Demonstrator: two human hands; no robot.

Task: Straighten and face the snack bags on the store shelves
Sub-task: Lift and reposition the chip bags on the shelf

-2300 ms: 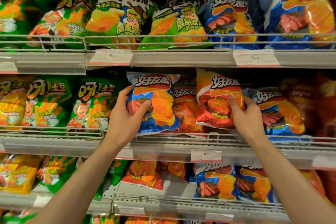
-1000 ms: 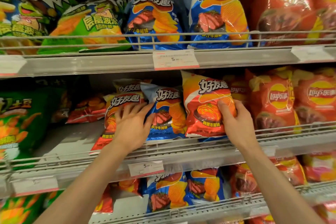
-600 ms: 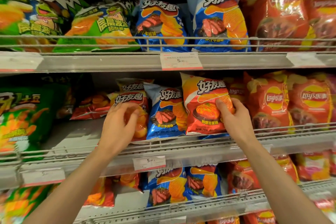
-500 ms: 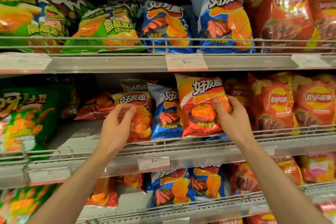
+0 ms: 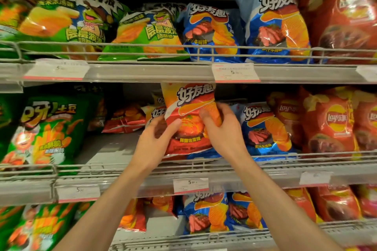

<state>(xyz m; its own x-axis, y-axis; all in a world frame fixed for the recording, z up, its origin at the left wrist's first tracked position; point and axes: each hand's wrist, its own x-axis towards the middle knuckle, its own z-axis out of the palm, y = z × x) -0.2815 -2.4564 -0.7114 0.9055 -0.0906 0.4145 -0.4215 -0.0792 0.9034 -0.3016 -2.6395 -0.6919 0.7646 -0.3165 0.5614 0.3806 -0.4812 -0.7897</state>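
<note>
Head view: hands (image 5: 189, 138) around glossy, crinkled orange bag (image 5: 189, 108)

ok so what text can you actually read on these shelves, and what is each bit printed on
"好友趣": orange bag held in both hands
"好友趣": blue bags, top shelf
"Lay's": red bags, middle shelf right
"土豆": green bag, middle shelf left
"层层波浪": light green bag, top shelf
"5": price tags; smaller print too blurred
Flavour lines on bags: too small to read surely
</note>
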